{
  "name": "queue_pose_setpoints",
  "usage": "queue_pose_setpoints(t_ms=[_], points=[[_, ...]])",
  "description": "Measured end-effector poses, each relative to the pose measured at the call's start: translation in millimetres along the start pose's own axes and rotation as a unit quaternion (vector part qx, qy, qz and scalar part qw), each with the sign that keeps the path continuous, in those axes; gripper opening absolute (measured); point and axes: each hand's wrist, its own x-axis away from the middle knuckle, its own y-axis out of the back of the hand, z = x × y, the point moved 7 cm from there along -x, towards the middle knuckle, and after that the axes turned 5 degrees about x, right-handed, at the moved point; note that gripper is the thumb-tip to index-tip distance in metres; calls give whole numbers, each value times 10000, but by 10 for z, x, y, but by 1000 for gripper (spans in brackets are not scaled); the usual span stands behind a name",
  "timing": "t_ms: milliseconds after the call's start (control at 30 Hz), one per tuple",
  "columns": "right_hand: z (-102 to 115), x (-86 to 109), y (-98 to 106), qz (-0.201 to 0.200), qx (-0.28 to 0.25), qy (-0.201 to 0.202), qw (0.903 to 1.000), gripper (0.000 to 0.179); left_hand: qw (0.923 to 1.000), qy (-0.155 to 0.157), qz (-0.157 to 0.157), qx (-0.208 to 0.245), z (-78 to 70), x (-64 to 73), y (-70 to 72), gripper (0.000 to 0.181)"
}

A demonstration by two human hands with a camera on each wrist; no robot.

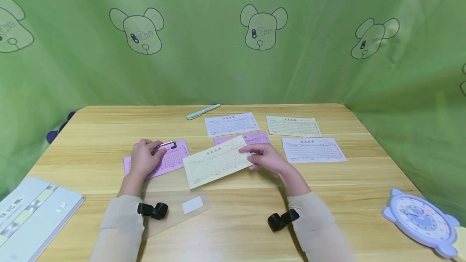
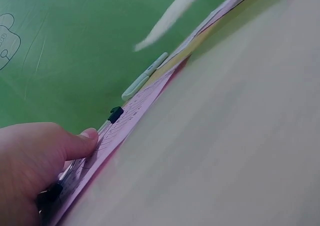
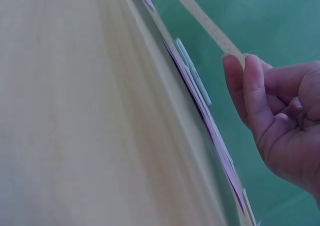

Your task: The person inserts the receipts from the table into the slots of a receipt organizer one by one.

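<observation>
My left hand (image 1: 143, 159) grips the metal clip (image 1: 166, 145) with dark ends, its thumb pressing on it. A pink printed form (image 1: 176, 157) lies beneath that clip. Towards me, a see-through board (image 1: 164, 221) with a white label (image 1: 192, 205) lies on the table; how it joins the clip is partly hidden by the arm. A pale yellow form (image 1: 214, 164) is held tilted above the table, its right edge pinched between the thumb and fingers of my right hand (image 1: 265, 157). In the right wrist view the form (image 3: 210, 28) appears nearly edge-on.
Behind the held form lies another pink form (image 1: 263, 137), partly covered. Two whitish forms (image 1: 231, 124) and a second pale yellow form (image 1: 294, 127) lie farther back and right. A mint pen (image 1: 203, 111) rests near the back edge, a pale blue book (image 1: 40, 213) left, a toy clock (image 1: 420, 218) right.
</observation>
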Motion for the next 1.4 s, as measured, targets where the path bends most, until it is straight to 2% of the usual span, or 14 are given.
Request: queue_pose_setpoints(t_ms=[400,767,1067,1400], points=[[138,-252,-468,-28,-71,-255,9996,27,10000,81,2,-33,11,-7,-5,35],[207,-413,-926,255,-175,-376,9988,28,9999,128,25,-12,15,-13,0,37],[238,-478,-1144,163,-381,-515,9978,28,9998,186,89,-55,-3,-6,22,37],[207,-552,-1338,36,-964,-697,9929,28,9999,143,7,-48,-31,1,34,35]])
